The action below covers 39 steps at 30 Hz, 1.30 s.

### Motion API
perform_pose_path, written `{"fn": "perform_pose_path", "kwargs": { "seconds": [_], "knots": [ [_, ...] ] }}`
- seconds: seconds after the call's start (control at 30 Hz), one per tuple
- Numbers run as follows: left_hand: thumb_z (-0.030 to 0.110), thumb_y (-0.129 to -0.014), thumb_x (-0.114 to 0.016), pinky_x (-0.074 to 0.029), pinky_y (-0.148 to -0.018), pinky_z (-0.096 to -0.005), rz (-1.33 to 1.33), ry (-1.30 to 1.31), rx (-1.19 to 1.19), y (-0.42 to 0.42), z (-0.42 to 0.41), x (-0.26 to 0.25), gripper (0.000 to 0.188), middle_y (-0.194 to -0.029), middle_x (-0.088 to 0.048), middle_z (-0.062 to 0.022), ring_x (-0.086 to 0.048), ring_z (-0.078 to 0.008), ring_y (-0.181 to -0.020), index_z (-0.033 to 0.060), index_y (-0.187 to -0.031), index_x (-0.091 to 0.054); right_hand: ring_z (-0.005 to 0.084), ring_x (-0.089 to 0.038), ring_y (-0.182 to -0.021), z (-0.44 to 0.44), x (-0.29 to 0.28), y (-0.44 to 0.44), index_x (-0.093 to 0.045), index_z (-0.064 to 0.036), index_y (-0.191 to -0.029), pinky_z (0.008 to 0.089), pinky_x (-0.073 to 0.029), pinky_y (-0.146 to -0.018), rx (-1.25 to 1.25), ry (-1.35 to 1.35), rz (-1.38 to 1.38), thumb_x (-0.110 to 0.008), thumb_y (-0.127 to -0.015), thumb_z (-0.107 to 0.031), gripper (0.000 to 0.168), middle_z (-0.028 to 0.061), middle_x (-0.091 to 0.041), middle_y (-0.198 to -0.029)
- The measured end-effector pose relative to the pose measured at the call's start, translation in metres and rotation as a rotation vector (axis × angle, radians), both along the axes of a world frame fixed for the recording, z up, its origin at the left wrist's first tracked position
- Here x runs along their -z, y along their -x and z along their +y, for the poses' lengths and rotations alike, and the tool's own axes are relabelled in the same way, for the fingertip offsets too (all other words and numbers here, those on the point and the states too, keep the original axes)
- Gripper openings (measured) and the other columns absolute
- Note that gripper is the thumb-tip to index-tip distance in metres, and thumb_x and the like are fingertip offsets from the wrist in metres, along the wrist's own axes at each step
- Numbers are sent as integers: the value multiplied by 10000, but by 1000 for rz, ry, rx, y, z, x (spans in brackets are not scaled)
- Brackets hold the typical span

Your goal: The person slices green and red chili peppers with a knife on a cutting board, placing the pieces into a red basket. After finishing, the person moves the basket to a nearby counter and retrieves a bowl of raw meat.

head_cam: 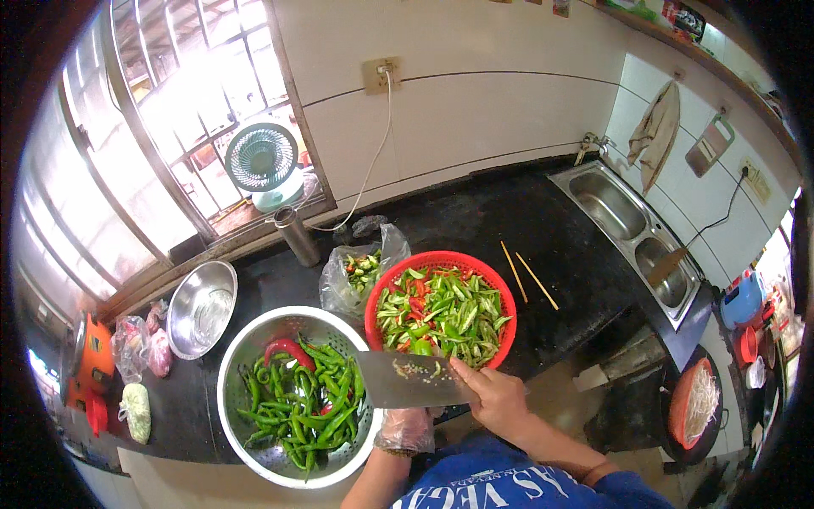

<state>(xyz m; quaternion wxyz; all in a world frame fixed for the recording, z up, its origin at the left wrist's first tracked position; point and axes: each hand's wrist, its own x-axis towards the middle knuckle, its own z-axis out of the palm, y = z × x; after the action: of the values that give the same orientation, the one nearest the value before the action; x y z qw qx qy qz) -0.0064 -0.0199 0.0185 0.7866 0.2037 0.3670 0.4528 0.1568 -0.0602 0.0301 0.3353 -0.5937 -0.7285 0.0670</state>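
Observation:
My right hand [499,396] grips a wide-bladed cleaver [407,385], its blade flat to view and pointing left. Pale seeds and scraps of pepper cling to the steel. My left hand [406,431], in a clear plastic glove, is just below the blade; its fingers are hidden. Beyond the blade sits a red plastic basket [509,304] heaped with sliced green and red peppers [439,305]. To the left, a perforated metal colander [230,417] holds whole green chili peppers [324,413] and a large red one [289,348].
A plastic bag [337,286] of pepper scraps touches the basket's far side. Two wooden chopsticks [526,280] lie to the right. A steel bowl [203,312] leans at left, near a metal cylinder [297,238]. A fan [262,159] stands by the window; a double sink [610,203] is far right.

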Motion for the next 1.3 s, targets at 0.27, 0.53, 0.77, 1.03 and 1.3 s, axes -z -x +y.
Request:
{"fn": "perform_pose_path", "kwargs": {
  "seconds": [0.27,0.53,0.77,1.03,1.3],
  "knots": [
    [202,-919,-579,-471,-694,-233,-33,-101,37,-2,-5,2,277,-978,-576,-20,-572,-138,-857,98,-1170,-522,287,-622,-623,18,36,-16,-605,-190,-1242,403,-506,-529,131,45,-73,-653,-689,-73,568,101,-619,-744],
    [145,-873,-599,-463,-667,-256,425,-401,79,7,-7,34,264,-892,-553,-38,-537,-145,-794,90,-1130,-565,274,-584,-572,1,11,0,-589,-195,-1270,405,-494,-513,16,-39,-84,-663,-699,-67,590,65,-537,-679],
    [150,-941,-530,-296,-444,-203,221,-217,151,-1,-4,-22,114,-718,-474,28,-380,-52,-514,99,-1030,-580,283,-592,-557,23,54,-25,-603,-193,-1253,404,-482,-489,174,-9,-109,-669,-723,-89,544,70,-554,-650],
    [86,-904,-541,-477,-823,-384,698,-653,-107,0,-8,36,189,-995,-636,-155,-606,-280,-924,19,-1067,-611,285,-586,-561,9,23,-4,-598,-192,-1257,416,-491,-516,64,-51,-90,-650,-674,-63,600,66,-562,-671],
    [85,-862,-582,-473,-822,-426,879,-821,-128,-1,2,40,202,-962,-644,-162,-605,-352,-916,24,-1051,-621,276,-584,-561,3,13,-3,-607,-178,-1246,392,-496,-514,25,4,-104,-652,-686,-82,570,65,-550,-675]
  ]
}}
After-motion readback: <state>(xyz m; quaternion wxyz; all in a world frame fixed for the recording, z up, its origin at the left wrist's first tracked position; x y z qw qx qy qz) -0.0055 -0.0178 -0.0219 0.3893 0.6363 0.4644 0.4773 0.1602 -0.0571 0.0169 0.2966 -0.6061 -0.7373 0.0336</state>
